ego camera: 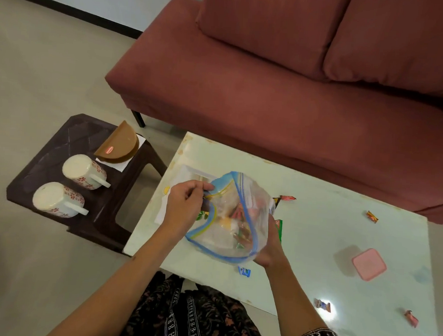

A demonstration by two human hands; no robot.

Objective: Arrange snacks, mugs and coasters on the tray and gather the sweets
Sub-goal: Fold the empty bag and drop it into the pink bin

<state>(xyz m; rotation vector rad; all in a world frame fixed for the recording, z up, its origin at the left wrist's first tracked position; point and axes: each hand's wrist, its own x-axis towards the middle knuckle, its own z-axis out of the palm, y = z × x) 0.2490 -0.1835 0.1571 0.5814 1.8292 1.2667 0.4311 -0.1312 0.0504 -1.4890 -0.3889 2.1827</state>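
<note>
A clear zip bag (231,221) with a blue seal rim is held open above the pale table (329,228), with several wrapped sweets inside. My left hand (186,206) pinches the bag's left rim. My right hand (271,246) grips its right side from below. Loose sweets lie on the table: a red one (287,198), an orange one (372,216), a blue one (244,271), and two more near the front edge (322,305) (411,318). A white tray (188,173) shows partly under the bag. Two flowered mugs (84,171) (57,199) lie on a dark stool (68,136).
A brown coaster holder (118,145) rests on a white napkin at the stool's back. A pink lidded box (369,263) sits on the table's right part. A red sofa (286,93) runs along the far side of the table. A green packet (279,228) peeks out behind the bag.
</note>
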